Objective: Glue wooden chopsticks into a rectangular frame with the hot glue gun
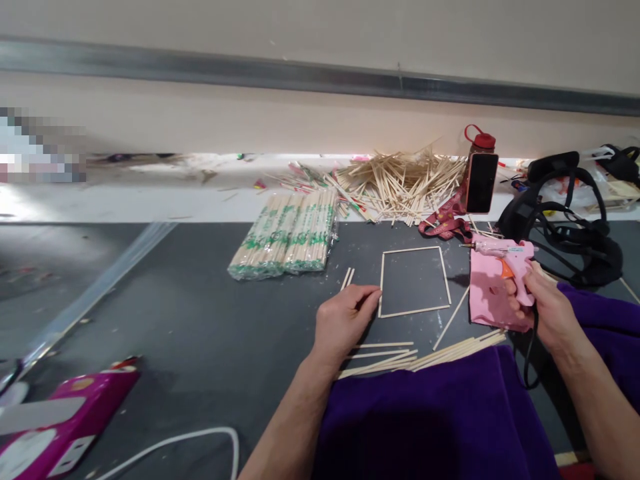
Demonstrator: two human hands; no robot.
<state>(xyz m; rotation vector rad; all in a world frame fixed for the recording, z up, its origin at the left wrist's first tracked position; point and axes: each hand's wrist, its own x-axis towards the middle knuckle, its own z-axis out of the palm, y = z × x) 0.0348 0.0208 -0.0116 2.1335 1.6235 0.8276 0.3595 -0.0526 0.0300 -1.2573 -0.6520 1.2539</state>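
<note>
My left hand (344,320) rests on the dark mat with its fingers together, fingertips touching the lower left corner of a square frame of thin wooden sticks (414,281). My right hand (543,308) grips the handle of a pink glue gun (503,256), its nozzle pointing left above the frame's right side. Under the gun lies a pink cloth (487,293). Two short sticks (347,277) lie just beyond my left fingers. Several loose sticks (425,357) lie between my hands, near a purple cloth (430,420) over my lap.
Wrapped bundles of chopsticks (287,240) lie at the back left of the frame, and a loose heap of sticks (400,180) behind. A phone (481,181) leans on a red-capped bottle. Black straps (565,227) sit right. A pink power strip (60,420) and white cable (175,443) lie left.
</note>
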